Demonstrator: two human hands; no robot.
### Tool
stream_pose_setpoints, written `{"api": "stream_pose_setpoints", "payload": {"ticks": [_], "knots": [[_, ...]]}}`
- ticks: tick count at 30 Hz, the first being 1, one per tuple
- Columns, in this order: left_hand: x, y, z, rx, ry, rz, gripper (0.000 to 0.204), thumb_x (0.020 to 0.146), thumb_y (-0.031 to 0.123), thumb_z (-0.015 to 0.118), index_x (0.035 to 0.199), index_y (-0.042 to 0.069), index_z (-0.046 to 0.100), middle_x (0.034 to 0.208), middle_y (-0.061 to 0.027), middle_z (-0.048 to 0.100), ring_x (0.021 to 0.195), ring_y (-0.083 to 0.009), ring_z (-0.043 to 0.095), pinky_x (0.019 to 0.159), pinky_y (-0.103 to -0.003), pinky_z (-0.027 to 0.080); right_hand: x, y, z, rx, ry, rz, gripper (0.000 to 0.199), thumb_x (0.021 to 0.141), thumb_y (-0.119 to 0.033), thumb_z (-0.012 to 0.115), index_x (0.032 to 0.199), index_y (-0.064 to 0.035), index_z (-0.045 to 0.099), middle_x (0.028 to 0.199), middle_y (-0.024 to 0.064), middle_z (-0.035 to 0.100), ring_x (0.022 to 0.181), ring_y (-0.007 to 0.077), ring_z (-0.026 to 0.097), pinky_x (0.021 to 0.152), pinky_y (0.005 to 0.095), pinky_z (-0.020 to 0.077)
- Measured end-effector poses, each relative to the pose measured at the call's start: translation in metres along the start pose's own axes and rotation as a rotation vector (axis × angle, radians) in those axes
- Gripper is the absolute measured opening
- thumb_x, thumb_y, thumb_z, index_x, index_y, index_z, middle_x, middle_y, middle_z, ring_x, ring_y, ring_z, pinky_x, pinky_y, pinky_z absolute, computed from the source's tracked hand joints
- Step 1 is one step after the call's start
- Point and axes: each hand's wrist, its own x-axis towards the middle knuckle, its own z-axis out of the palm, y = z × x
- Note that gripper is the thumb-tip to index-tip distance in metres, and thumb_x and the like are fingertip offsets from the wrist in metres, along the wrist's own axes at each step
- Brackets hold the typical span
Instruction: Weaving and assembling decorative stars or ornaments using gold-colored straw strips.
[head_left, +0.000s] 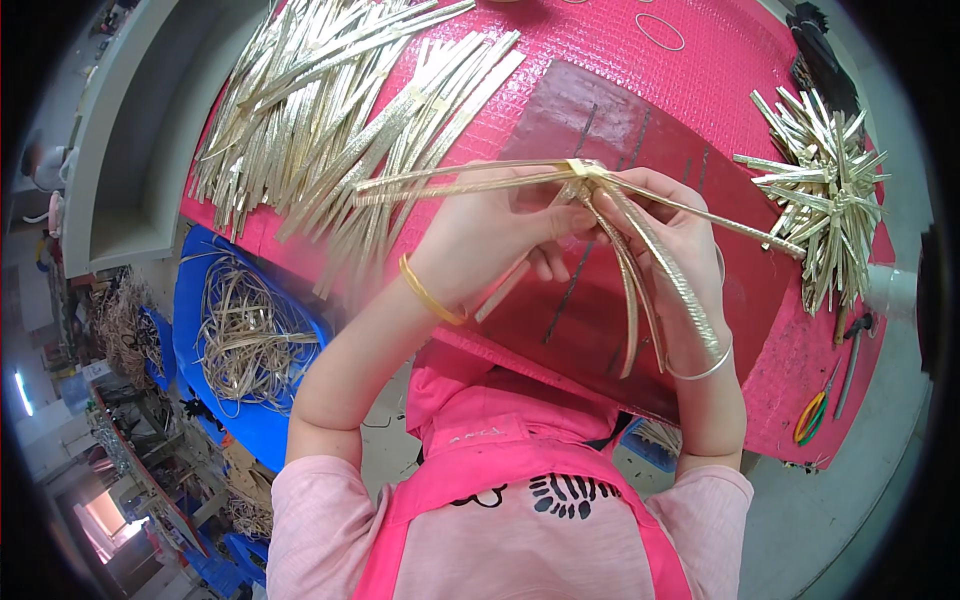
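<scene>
My left hand [490, 235] and my right hand [665, 225] meet above a red table, both gripping a bundle of glittery gold strips [470, 180] where the strips cross and fold at a knot [580, 172]. Some strips stick out to the left, one runs right toward the table edge, and several curve down over my right wrist. A gold bangle [430, 295] sits on my left wrist and a silver one [705, 368] on my right.
A big pile of loose gold strips [330, 110] covers the table's [700, 70] far left. Finished spiky gold stars [825, 200] lie at the right. Pliers [850, 355] and scissors [815, 410] rest near the right edge. A blue bin of scrap strips [240, 335] stands at my left.
</scene>
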Motion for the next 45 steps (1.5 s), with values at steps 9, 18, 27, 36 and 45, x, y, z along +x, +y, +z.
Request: {"api": "stream_pose_setpoints", "payload": {"ticks": [9, 18, 27, 36, 45], "knots": [[0.004, 0.004, -0.01, 0.07, -0.076, -0.147, 0.015, 0.075, 0.013, 0.057, 0.075, -0.002, 0.058, 0.058, -0.004, 0.055, 0.043, -0.0084, 0.052, 0.038, -0.017, 0.039, -0.005, -0.002, -0.005, -0.111, -0.1, 0.073, 0.018, 0.076, -0.009, 0.056, 0.088, 0.0046, 0.056, 0.075, 0.007, 0.058, 0.066, 0.0106, 0.056, 0.06, 0.0205, 0.0459], [-0.001, -0.001, 0.0, 0.406, -0.121, 0.224, 0.008, 0.073, 0.006, 0.058, 0.071, -0.002, 0.059, 0.055, -0.0027, 0.055, 0.042, -0.006, 0.048, 0.037, -0.018, 0.037, 0.007, 0.001, -0.012, 0.038, -0.085, 0.17, 0.028, 0.082, -0.025, 0.049, 0.08, 0.0015, 0.058, 0.068, 0.005, 0.059, 0.064, 0.01, 0.054, 0.063, 0.0211, 0.0392], [-0.004, 0.0, -0.011, 0.704, 0.006, 0.426, 0.007, 0.069, 0.003, 0.061, 0.073, -0.002, 0.06, 0.051, -0.0036, 0.054, 0.041, -0.006, 0.049, 0.038, -0.018, 0.036, -0.004, -0.008, -0.019, -0.292, -0.244, 0.067, 0.016, 0.074, -0.014, 0.06, 0.08, 0.0001, 0.056, 0.068, 0.0, 0.054, 0.059, 0.0041, 0.046, 0.052, 0.0168, 0.0355], [-0.015, 0.007, 0.006, 0.429, 0.198, 0.11, 0.013, 0.076, 0.008, 0.054, 0.078, -0.004, 0.057, 0.057, -0.0075, 0.056, 0.04, -0.0083, 0.048, 0.037, -0.021, 0.036, 0.002, 0.004, -0.006, -0.246, -0.069, 0.071, 0.016, 0.068, -0.011, 0.065, 0.077, -0.0007, 0.056, 0.069, 0.0012, 0.056, 0.062, 0.0044, 0.049, 0.055, 0.0169, 0.0381], [-0.014, 0.017, -0.009, 0.211, -0.021, -0.087, 0.019, 0.078, 0.009, 0.052, 0.088, -0.007, 0.055, 0.066, -0.0081, 0.058, 0.048, -0.009, 0.053, 0.042, -0.017, 0.041, 0.0, 0.018, -0.001, -0.37, -0.012, -0.301, 0.015, 0.067, -0.004, 0.062, 0.081, 0.0011, 0.061, 0.07, 0.0032, 0.058, 0.068, 0.0068, 0.052, 0.061, 0.0205, 0.041]]}}
